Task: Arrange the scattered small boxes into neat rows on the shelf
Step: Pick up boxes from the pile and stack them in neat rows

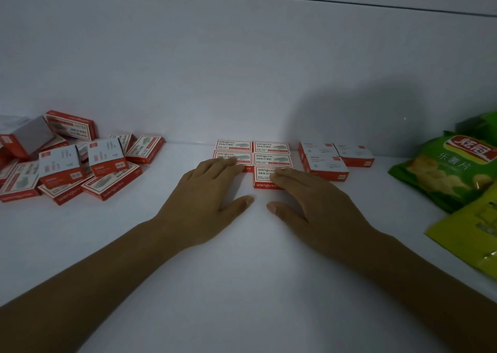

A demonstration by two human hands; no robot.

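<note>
Several small red-and-white staple boxes lie flat in a tidy block (271, 153) at the back middle of the white shelf (242, 258). My left hand (207, 191) lies flat with straight fingers, its fingertips on the block's left front box (231, 159). My right hand (312, 199) is flat too, fingertips resting on the front right box (265, 179). A jumbled pile of the same boxes (70, 161) lies at the far left. Three more boxes (336, 157) sit together right of the block, white sides up.
Green snack bags (451, 169) lie at the shelf's right end, with a yellow-green one (468, 234) nearer the front. The shelf's white back wall (242, 70) rises directly behind the boxes. Bare shelf surface stretches between the pile and the block.
</note>
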